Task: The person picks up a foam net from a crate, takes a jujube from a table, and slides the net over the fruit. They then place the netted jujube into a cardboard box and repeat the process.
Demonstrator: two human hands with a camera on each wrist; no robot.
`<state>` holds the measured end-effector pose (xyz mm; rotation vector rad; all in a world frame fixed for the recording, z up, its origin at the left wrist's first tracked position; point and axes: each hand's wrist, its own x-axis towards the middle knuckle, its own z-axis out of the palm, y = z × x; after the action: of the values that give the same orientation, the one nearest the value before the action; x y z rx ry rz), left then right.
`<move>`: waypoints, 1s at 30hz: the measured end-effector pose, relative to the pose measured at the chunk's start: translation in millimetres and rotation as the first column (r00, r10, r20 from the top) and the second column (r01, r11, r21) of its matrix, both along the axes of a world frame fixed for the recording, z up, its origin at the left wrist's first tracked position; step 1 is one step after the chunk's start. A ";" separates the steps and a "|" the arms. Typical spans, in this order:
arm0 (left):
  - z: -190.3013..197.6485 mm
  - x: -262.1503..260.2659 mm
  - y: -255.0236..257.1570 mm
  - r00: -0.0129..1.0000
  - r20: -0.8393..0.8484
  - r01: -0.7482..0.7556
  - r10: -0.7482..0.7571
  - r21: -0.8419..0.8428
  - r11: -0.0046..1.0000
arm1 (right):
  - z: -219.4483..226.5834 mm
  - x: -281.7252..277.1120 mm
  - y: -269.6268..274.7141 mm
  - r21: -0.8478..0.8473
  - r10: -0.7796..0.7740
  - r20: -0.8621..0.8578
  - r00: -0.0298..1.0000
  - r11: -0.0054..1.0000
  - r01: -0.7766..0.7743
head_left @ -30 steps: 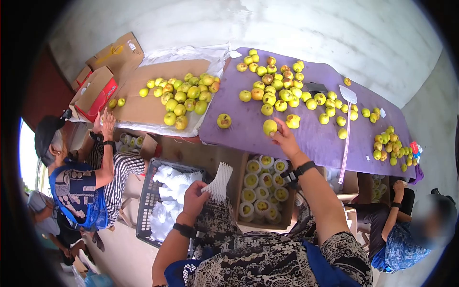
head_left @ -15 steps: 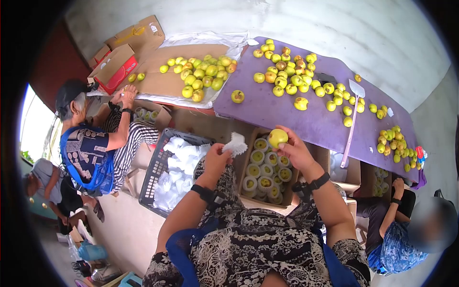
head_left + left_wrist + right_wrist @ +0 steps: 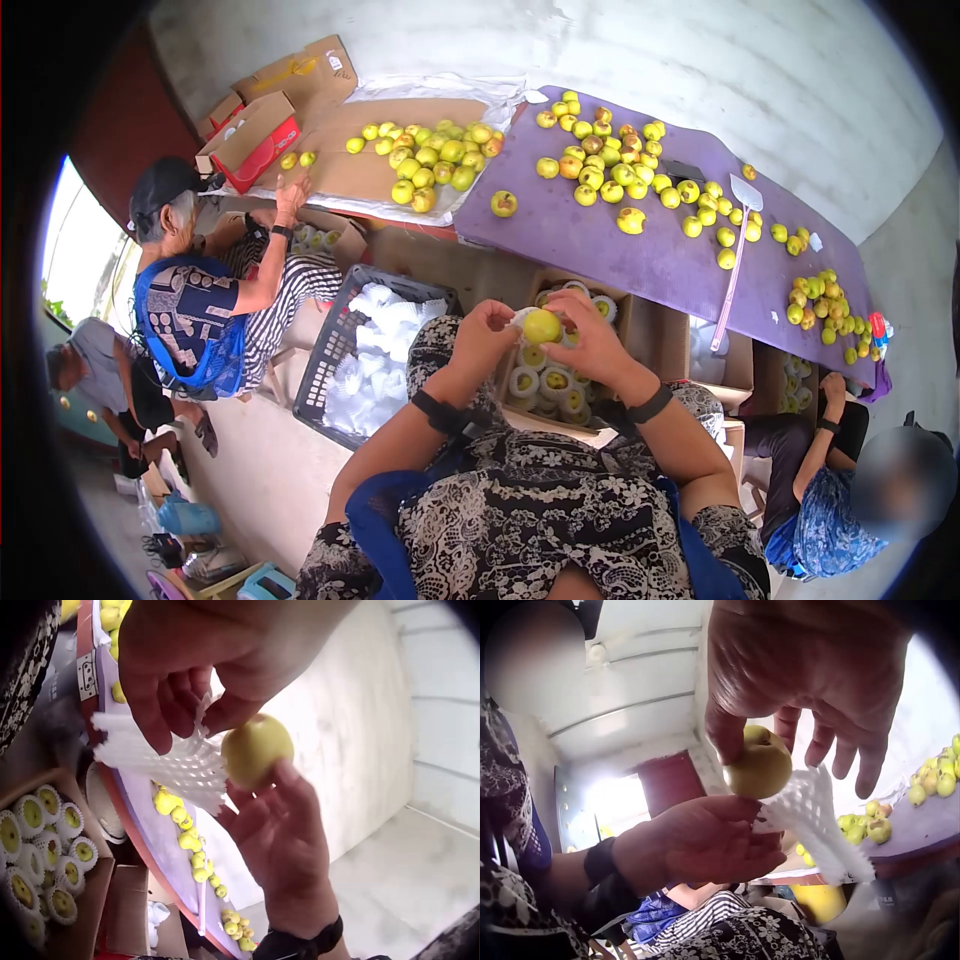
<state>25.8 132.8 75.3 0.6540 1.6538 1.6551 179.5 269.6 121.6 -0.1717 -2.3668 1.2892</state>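
Note:
A yellow-green apple is held in front of the chest by my right hand, thumb on one side and fingers on the other. My left hand pinches the edge of a white foam net sleeve, whose mouth is right at the apple. In the right wrist view the foam net hangs down beside the apple. Below the hands stands a cardboard box of apples in foam nets, partly hidden by the arms.
A black crate of white foam nets stands at left. Loose apples lie on the purple-covered table with a white long-handled swatter. More apples lie on cardboard farther left. One person sits at left, another at right.
My right hand brought the apple from the table back toward my chest. My left hand rose with the foam net, and the two now meet over the box.

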 end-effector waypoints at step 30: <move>23.2 13.2 -14.2 0.994 0.047 0.090 -0.096 0.124 0.988 | 6.2 7.7 -4.5 -0.154 -0.132 -0.057 0.990 0.981 0.122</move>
<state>39.0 118.7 98.4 0.7297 1.4719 1.7009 187.3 265.1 127.8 -0.3151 -2.1657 1.3890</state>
